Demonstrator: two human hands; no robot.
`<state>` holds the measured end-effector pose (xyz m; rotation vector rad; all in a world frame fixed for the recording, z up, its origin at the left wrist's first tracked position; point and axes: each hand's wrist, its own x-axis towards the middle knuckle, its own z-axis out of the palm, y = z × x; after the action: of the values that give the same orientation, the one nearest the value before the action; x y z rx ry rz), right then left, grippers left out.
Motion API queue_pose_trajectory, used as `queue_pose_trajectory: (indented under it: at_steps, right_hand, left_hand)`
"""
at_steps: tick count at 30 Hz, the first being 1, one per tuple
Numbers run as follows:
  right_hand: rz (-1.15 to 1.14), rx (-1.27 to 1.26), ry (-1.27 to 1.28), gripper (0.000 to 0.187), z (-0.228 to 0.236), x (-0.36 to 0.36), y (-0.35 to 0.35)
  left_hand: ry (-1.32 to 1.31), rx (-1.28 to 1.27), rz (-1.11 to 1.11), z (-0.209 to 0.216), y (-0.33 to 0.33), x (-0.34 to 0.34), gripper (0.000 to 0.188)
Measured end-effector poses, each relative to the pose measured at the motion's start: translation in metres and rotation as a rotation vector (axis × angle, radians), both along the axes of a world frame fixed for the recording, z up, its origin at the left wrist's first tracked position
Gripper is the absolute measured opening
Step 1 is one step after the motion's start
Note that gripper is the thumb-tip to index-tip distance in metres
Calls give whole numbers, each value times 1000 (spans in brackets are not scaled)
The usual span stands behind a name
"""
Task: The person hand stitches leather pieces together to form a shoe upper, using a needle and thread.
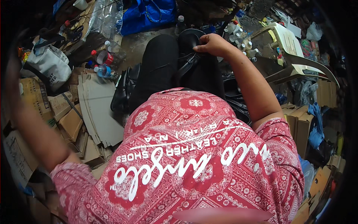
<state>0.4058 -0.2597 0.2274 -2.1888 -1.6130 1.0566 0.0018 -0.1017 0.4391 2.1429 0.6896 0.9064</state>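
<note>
My right hand (213,44) is closed on a black leather shoe (189,41), thumb on its upper and fingers curled over the far side. The shoe lies between my knees, over my black trousers (158,67). My left arm reaches far out to the left, where the left hand (14,80) is smeared by motion and lost in the dark rim; its fingers cannot be made out. Black leather shoes (126,89) lie beside my left thigh. More black leather pieces (235,99) lie by my right thigh, partly hidden by my arm.
Flattened cardboard (97,106) and small boxes (70,123) pile up at left, below a white bag (52,63). Plastic bottles (103,71) stand nearby. A blue bag (149,16) lies ahead. More bottles (242,44) and a pale plastic chair (289,46) are at right.
</note>
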Motion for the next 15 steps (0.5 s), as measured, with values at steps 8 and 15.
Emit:
queue_pose_trajectory:
  at_steps: [8, 15]
  right_hand:
    - [-70, 219, 116, 39, 36, -16, -36]
    - [123, -52, -7, 32, 36, -21, -28]
  left_hand:
    - [160, -133, -448, -189, -40, 201, 26]
    - [246, -274, -618, -248, -47, 259, 32]
